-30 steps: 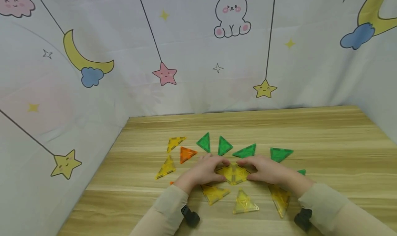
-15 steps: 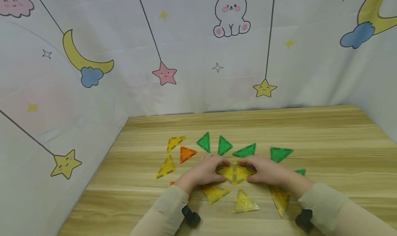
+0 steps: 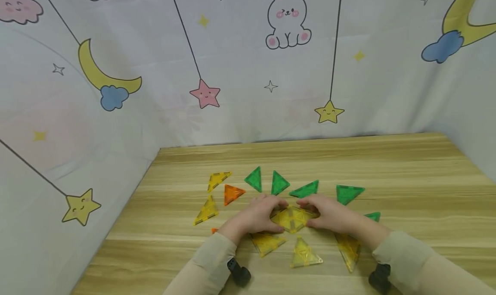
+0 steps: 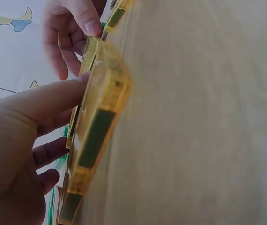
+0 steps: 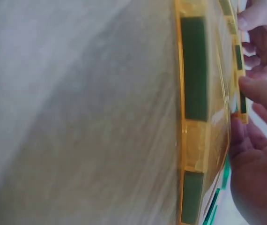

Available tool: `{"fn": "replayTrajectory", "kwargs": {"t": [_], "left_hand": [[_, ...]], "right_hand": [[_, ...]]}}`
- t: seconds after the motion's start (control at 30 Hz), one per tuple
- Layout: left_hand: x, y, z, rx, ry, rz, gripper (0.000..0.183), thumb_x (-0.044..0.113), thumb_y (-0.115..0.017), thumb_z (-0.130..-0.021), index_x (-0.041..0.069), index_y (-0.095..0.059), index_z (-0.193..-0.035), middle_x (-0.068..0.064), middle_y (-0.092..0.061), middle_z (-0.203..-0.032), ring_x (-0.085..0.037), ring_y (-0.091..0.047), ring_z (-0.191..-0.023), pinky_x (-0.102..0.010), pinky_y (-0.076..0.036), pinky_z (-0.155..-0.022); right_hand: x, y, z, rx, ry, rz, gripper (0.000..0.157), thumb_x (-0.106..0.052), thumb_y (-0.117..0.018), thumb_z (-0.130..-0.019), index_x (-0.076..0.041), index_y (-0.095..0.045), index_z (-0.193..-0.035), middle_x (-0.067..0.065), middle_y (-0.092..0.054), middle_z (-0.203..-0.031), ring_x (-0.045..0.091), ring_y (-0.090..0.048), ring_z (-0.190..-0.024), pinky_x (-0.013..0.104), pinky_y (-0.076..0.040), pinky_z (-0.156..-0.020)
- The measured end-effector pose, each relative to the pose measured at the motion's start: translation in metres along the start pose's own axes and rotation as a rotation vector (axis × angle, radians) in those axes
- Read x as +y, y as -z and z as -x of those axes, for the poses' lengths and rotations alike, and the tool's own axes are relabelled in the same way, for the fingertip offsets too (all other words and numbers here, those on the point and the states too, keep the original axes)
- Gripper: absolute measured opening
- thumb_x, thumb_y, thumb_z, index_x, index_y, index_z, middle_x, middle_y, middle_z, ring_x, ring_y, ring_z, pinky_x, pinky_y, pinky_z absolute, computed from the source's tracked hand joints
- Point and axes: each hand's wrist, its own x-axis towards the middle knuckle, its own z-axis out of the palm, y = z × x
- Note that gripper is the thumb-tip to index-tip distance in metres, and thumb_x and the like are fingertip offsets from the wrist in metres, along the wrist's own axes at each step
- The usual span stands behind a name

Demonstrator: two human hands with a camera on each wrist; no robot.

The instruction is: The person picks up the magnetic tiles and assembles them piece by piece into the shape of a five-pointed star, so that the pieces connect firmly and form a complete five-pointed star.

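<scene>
In the head view, several yellow translucent triangular magnetic tiles (image 3: 292, 221) lie edge to edge in one flat piece between the two hands. My left hand (image 3: 258, 215) holds the piece's left end, its thumb at the near side and fingers at the far side. On the opposite end my right hand (image 3: 334, 213) grips in the same way. Both thumbs touch tile edges in the wrist views, where a nearer yellow tile (image 4: 96, 131) partly blocks the held piece. Fingertips under or behind the tiles are partly hidden.
Loose yellow tiles lie in front, such as one triangle (image 3: 305, 254) and one by the right forearm (image 3: 348, 249). Green triangles (image 3: 279, 183) form an arc behind the hands. An orange triangle (image 3: 233, 194) and further yellow ones (image 3: 207, 211) sit left. A printed cloth (image 3: 240, 122) backs the table.
The hands stay at the joined yellow tiles with only tiny shifts; the right fingers and the piece have moved slightly. The head view has tilted a little.
</scene>
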Motion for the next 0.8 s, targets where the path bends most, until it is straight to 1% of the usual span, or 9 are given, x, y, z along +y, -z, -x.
{"fn": "replayTrajectory", "kwargs": {"t": [0.1,0.2,0.37,0.47,0.6,0.8], "left_hand": [[0.0008,-0.0008,0.0002,-0.001,-0.008,-0.012,0.057,0.035,-0.075,-0.079,0.020,-0.053,-0.129,0.010,-0.053,-0.127,-0.015,-0.042,-0.116,-0.039,-0.029,-0.100],[0.0011,-0.0021,0.0006,0.005,-0.011,-0.010,0.056,0.034,-0.075,-0.080,0.019,-0.053,-0.129,0.010,-0.054,-0.127,-0.015,-0.042,-0.117,-0.038,-0.029,-0.100],[0.0027,-0.0037,0.0003,0.011,-0.007,-0.006,0.054,0.031,-0.074,-0.081,0.018,-0.054,-0.130,0.009,-0.054,-0.127,-0.015,-0.042,-0.116,-0.036,-0.031,-0.099],[0.0046,-0.0037,-0.0001,0.007,-0.001,0.010,0.054,0.029,-0.073,-0.082,0.017,-0.053,-0.131,0.008,-0.054,-0.128,-0.015,-0.043,-0.116,-0.035,-0.034,-0.099],[0.0058,-0.0033,-0.0007,-0.001,-0.007,0.013,0.054,0.026,-0.073,-0.083,0.015,-0.052,-0.131,0.004,-0.054,-0.129,-0.015,-0.044,-0.117,-0.034,-0.034,-0.099],[0.0042,-0.0020,0.0009,0.003,-0.028,-0.008,0.053,0.026,-0.073,-0.082,0.017,-0.052,-0.131,0.002,-0.052,-0.129,-0.016,-0.045,-0.117,-0.034,-0.036,-0.098]], "right_hand": [[0.0001,-0.0007,-0.0005,0.000,-0.023,-0.008,0.053,-0.018,-0.070,-0.084,-0.003,-0.051,-0.131,0.009,-0.057,-0.124,0.020,-0.054,-0.100,0.037,-0.046,-0.082],[-0.0002,-0.0013,-0.0012,-0.016,-0.066,-0.069,0.057,-0.020,-0.071,-0.083,-0.005,-0.050,-0.133,0.008,-0.058,-0.123,0.017,-0.053,-0.097,0.034,-0.045,-0.079],[-0.0004,-0.0017,-0.0023,-0.043,-0.151,-0.213,0.059,-0.023,-0.072,-0.082,-0.011,-0.049,-0.134,0.005,-0.057,-0.120,0.019,-0.052,-0.104,0.041,-0.044,-0.086],[0.0007,-0.0015,-0.0027,-0.047,-0.179,-0.270,0.058,-0.024,-0.073,-0.082,-0.012,-0.050,-0.134,0.004,-0.056,-0.118,0.020,-0.051,-0.106,0.042,-0.043,-0.088],[0.0019,-0.0007,-0.0022,-0.050,-0.198,-0.321,0.056,-0.023,-0.073,-0.082,-0.013,-0.052,-0.132,0.006,-0.055,-0.116,0.021,-0.051,-0.103,0.042,-0.043,-0.086],[0.0035,-0.0017,-0.0020,-0.041,-0.226,-0.364,0.051,-0.024,-0.072,-0.083,-0.018,-0.054,-0.129,0.005,-0.054,-0.112,0.021,-0.051,-0.100,0.040,-0.043,-0.083]]}}
